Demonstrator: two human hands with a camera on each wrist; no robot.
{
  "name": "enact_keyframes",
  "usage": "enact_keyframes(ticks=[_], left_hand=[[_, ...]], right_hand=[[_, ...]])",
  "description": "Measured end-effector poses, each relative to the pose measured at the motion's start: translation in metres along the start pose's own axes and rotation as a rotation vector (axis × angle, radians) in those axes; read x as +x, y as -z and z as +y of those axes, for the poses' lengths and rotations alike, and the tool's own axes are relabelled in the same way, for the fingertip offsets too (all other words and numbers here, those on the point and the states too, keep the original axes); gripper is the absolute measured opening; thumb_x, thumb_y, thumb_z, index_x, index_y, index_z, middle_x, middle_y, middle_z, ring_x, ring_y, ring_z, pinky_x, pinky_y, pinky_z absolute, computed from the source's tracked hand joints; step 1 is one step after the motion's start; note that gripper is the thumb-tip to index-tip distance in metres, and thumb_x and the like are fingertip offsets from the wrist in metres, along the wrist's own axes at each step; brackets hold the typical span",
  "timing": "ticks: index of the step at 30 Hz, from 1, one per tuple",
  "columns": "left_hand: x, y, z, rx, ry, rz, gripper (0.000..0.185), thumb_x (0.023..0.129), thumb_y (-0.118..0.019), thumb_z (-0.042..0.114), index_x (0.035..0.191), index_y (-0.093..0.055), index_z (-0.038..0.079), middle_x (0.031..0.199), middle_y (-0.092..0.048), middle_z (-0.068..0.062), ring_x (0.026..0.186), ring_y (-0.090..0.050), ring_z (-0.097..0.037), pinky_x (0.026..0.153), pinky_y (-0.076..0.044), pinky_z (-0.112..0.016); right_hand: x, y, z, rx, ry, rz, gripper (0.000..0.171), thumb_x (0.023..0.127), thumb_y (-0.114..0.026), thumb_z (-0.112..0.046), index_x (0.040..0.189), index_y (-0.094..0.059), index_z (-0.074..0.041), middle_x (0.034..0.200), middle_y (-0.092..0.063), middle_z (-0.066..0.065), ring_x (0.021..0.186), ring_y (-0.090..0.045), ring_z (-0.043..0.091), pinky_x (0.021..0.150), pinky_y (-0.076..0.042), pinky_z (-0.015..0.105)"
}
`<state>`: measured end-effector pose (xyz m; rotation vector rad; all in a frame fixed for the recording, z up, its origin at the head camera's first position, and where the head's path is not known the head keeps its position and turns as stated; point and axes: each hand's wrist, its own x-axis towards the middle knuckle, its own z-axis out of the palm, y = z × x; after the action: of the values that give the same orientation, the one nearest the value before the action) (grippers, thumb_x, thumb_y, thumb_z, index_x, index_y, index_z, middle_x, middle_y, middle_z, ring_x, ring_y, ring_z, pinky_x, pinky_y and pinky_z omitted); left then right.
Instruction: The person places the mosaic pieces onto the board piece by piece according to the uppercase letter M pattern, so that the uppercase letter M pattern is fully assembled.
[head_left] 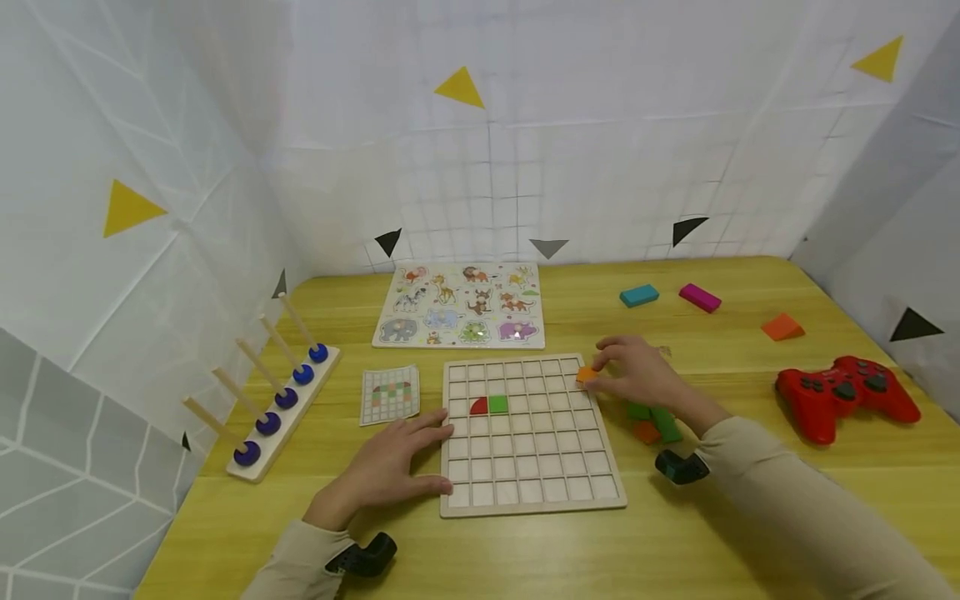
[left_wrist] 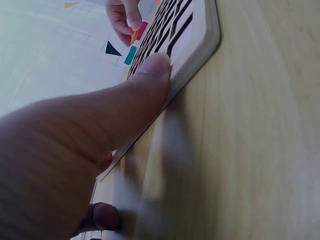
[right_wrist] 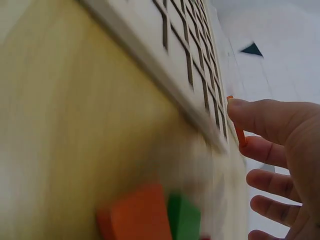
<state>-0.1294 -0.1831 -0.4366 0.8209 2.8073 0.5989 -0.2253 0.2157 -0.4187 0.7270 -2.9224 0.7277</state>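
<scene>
2 tiles, a red quarter-round (head_left: pixel 478 407) and a green square (head_left: pixel 498 405), are already sitting in the pale wooden grid board (head_left: pixel 529 493). The right hand (head_left: pixel 637 372) is pinching a small orange tile (head_left: pixel 586 375) over the board's far right edge; next, I judge, it needs lining up squarely with a cell. The left hand (head_left: pixel 390 469), fingers flat and slightly spread, is pressing the board's near left edge.

A head camera looks forward and down over the whole table (head_left: pixel 750 517), while two wrist cameras sit low and very close beside the grid board (head_left: pixel 525 433), which all three views share.
</scene>
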Motion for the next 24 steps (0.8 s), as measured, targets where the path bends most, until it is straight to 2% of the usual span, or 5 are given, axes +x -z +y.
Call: enact_keyframes(ticks=[7, 12, 24], left_hand=[[0.001, 0.002, 0.002, 0.011, 0.002, -0.002, 0.074, 0.084, -0.067, 0.062, 0.144, -0.052, 0.021, 0.159, -0.038, -0.002, 0.137, -0.046, -0.032, 0.109, -0.04, -0.052], [0.002, 0.004, 0.003, 0.017, -0.001, 0.0, 0.073, 0.084, -0.067, 0.06, 0.144, -0.052, 0.02, 0.159, -0.039, -0.002, 0.136, -0.047, -0.032, 0.109, -0.04, -0.052], [0.0, 0.003, 0.006, 0.005, 0.008, -0.01, 0.073, 0.084, -0.069, 0.059, 0.144, -0.052, 0.02, 0.159, -0.038, -0.002, 0.136, -0.046, -0.032, 0.109, -0.04, -0.052]], right_hand=[[0.013, -0.019, -0.033, -0.01, 0.174, 0.008, 0.014, 0.086, -0.075, -0.021, 0.091, -0.077, -0.009, 0.123, -0.064, 0.022, 0.117, -0.055, 0.042, 0.097, -0.046, 0.059], [0.019, -0.031, -0.056, -0.012, 0.264, 0.016, 0.014, 0.083, -0.078, -0.024, 0.088, -0.075, -0.01, 0.12, -0.066, 0.019, 0.116, -0.058, 0.04, 0.094, -0.049, 0.056], [0.02, -0.047, -0.07, -0.079, 0.261, 0.003, 0.017, 0.084, -0.078, -0.028, 0.091, -0.076, -0.013, 0.121, -0.066, 0.014, 0.116, -0.059, 0.035, 0.097, -0.049, 0.053]])
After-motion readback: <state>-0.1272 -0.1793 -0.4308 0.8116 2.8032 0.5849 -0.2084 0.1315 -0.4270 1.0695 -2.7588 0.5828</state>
